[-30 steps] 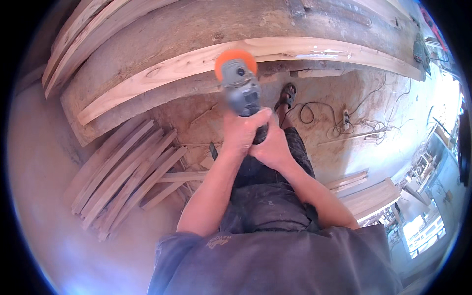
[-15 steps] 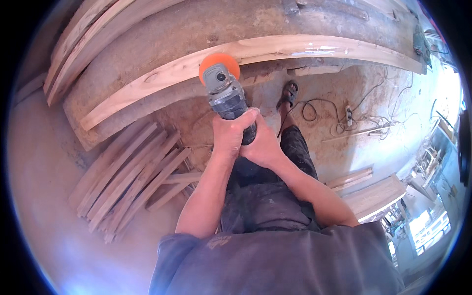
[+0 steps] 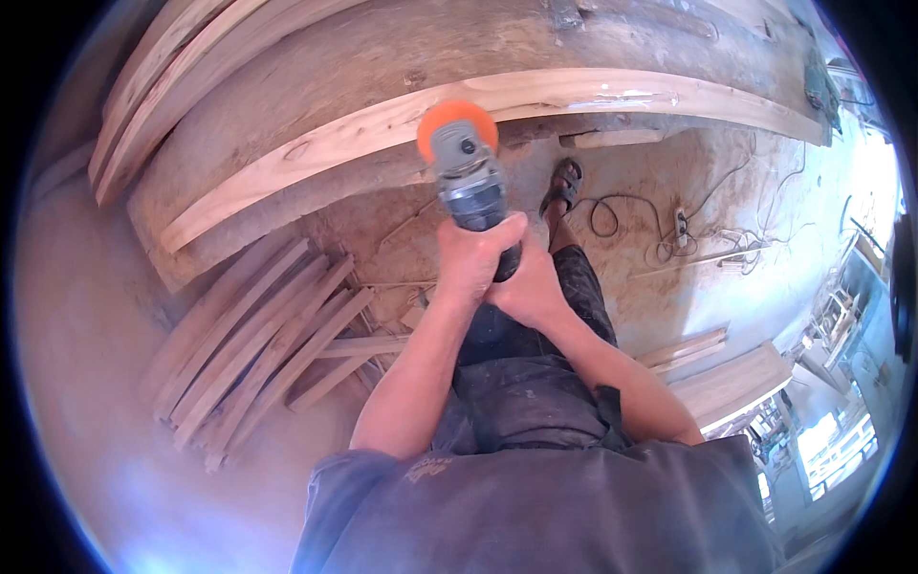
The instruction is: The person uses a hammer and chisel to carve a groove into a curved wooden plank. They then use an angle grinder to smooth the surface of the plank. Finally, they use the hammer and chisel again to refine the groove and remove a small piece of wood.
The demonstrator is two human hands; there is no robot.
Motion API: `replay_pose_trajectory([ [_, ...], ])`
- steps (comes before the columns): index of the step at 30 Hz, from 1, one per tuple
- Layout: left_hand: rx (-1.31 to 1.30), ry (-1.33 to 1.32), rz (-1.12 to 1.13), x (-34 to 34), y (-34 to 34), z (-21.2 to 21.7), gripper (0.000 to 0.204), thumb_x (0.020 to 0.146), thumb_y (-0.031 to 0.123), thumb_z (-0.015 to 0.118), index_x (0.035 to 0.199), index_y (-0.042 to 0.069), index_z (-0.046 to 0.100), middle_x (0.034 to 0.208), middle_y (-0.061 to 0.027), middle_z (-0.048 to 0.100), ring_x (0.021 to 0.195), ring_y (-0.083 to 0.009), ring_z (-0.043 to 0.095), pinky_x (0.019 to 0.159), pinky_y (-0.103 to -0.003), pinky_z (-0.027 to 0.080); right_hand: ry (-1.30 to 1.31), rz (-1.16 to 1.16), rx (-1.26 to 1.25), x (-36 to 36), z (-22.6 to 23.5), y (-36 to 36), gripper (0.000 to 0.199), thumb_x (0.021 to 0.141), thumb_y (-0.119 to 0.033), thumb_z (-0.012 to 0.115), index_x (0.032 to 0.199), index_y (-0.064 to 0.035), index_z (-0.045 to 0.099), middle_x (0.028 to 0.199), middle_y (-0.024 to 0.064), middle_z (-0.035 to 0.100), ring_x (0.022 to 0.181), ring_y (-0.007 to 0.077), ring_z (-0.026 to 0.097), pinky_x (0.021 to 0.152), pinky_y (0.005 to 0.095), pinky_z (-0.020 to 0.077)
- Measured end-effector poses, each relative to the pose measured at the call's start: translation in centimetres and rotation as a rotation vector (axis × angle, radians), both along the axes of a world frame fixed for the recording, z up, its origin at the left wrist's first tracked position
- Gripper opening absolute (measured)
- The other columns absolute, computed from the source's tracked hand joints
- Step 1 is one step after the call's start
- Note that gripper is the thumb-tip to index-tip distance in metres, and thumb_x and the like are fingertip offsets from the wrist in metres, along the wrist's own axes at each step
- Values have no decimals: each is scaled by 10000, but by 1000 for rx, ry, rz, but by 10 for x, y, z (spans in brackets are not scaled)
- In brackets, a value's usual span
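Observation:
Both of my hands are closed round the body of an angle grinder (image 3: 475, 199) with a grey head and an orange disc (image 3: 435, 126). My left hand (image 3: 469, 256) wraps it from the left, and my right hand (image 3: 529, 287) grips the rear part from the right, close against the left. The disc overlaps the near edge of a long pale wooden board (image 3: 335, 136); whether it presses on the wood I cannot tell. That board lies lengthwise on a wide, dusty workbench (image 3: 316, 86). The grinder's rear end is hidden by my hands.
Several wooden strips (image 3: 258, 335) are piled on the floor at left. More boards (image 3: 172, 86) lie at the far left of the bench. A power strip (image 3: 681, 228) and loose cords (image 3: 604, 215) are on the floor at right, beyond my sandalled foot (image 3: 564, 182). Planks (image 3: 732, 387) lie lower right.
The grinder and both hands have moved a little to the right along the board. My grip on it looks the same.

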State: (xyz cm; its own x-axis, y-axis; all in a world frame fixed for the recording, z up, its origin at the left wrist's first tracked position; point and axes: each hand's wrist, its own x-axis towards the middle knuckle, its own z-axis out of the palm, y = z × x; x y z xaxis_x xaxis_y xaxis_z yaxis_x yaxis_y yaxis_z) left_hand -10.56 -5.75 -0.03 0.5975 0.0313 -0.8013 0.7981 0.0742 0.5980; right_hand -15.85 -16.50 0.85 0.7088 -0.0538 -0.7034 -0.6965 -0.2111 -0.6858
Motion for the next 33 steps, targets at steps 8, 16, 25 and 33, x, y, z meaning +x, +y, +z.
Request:
replay_pose_trajectory([
  [8, -33, -43, -21, 3, -7, 5, 229, 776, 166, 837, 904, 6, 734, 860, -43, 726, 746, -128, 671, 711, -323, 554, 21, 5, -45, 0, 1, -1, 826, 662, -223, 917, 1358, -51, 508, 1156, 159, 710, 1091, 276, 710, 966, 402, 537],
  [16, -76, -25, 14, 5, 0, 7, 241, 753, 150, 835, 913, 3, 729, 876, -47, 735, 774, -127, 676, 741, -324, 556, -23, 31, -104, 3, 5, 6, 783, 645, -196, 919, 1319, -34, 555, 1183, 138, 696, 1113, 246, 688, 986, 383, 523],
  [25, -103, -46, 62, 5, 20, 1, 279, 747, 173, 835, 916, -20, 724, 874, -51, 712, 762, -135, 665, 703, -321, 543, -26, 74, -115, 4, 0, 20, 751, 653, -196, 910, 1293, -27, 556, 1153, 118, 696, 1054, 215, 693, 925, 371, 543],
  [33, -52, -58, 3, 11, 13, 9, 263, 736, 184, 833, 873, -13, 725, 844, -56, 714, 749, -136, 668, 696, -331, 548, -131, 19, -32, 3, -1, 16, 773, 659, -157, 906, 1318, -26, 523, 1153, 105, 681, 1017, 206, 692, 889, 355, 547],
])
